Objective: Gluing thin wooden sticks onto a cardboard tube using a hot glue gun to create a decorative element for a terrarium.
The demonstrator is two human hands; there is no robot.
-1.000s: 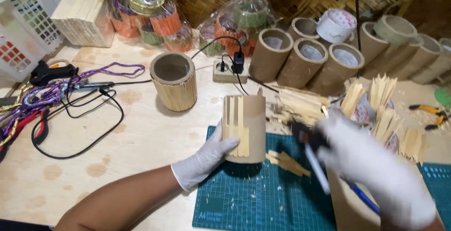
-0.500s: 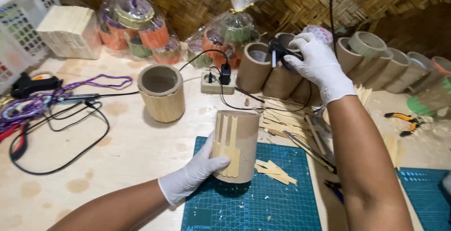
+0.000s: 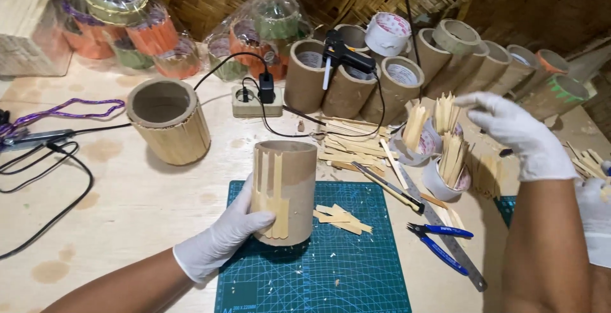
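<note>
Left grip: your gloved left hand (image 3: 219, 240) wraps the cardboard tube (image 3: 284, 191), upright on the green cutting mat (image 3: 318, 275), frame centre.
Right grip: your right hand (image 3: 509, 131) hangs spread, holding nothing, over cups of wooden sticks (image 3: 445, 154).
Around: glue gun (image 3: 344, 55) rests on tubes above; blue pliers (image 3: 439, 240) lie right.

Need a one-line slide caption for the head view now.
Left hand holds cardboard tube; right hand reaches over wooden sticks.
</note>
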